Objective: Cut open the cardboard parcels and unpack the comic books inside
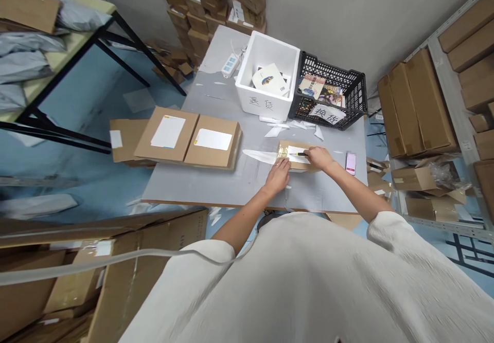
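Observation:
A small cardboard box [295, 167] with a white label and shiny clear tape lies near the front of the grey table. My left hand [278, 174] rests on its left end, fingers stretched out over the taped edge. Closed around a slim black-and-yellow pen-shaped tool [300, 154] is my right hand [319, 158]; the tool's tip points left over the label. Whether it is a pen or a cutter is too small to tell. A strip of white paper [258, 156] extends left from the box.
Two labelled cartons [189, 140] stand on the table's left side. Behind are a white foam bin [266, 107] and a black crate [332, 98] holding books. Paper scraps [283, 127] lie before them. A phone [350, 163] is at right. Shelving [451, 80] flanks the right side.

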A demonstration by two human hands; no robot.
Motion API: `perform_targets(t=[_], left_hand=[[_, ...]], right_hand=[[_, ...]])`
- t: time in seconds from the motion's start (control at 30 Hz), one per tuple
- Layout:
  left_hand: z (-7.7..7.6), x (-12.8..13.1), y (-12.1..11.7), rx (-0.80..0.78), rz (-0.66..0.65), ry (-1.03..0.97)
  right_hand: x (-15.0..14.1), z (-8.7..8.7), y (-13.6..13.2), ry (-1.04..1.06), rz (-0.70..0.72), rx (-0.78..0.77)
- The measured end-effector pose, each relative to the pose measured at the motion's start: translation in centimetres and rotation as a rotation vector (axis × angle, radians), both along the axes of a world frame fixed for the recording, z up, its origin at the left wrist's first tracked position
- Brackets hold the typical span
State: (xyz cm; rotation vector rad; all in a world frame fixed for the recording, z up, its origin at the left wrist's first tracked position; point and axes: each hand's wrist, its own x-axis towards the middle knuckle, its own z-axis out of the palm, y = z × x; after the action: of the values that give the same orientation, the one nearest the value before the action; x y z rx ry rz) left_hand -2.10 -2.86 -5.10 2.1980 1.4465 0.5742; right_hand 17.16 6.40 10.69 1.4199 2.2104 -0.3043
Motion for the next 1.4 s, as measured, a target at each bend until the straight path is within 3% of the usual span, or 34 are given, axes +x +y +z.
perform_targets(t=[0.33,0.53,0.8,1.13,1.23,1.4], left_hand=[[2.3,1.5,-0.3,-0.030,0.084,0.175],[3.3,2.1,-0.2,-0.083,0.106,0.269],[3.4,2.8,0.0,-0.108,0.153,0.317],[2.8,3.9,0.1,-0.108,0.252,0.346],[3.1,5.1,0.9,-0.101,0.198,0.334],[3.7,7.8,3.8,-0.128,-0.014,0.282]], right_hand=[[3.6,0.6,-0.4,-0.053,-0.034,-0.040],[7.4,0.5,-0.3,-0.056,-0.069,-0.032],[12.7,-0.1,-0.8,-0.009,-0.092,0.002],[15.9,-1.6,-1.1,0.094,-0.124,0.003],[16.6,-2.2,-1.3,0.108,-0.149,-0.002],[18.4,-3.4,-2.1,0.150,-0.254,-0.042]])
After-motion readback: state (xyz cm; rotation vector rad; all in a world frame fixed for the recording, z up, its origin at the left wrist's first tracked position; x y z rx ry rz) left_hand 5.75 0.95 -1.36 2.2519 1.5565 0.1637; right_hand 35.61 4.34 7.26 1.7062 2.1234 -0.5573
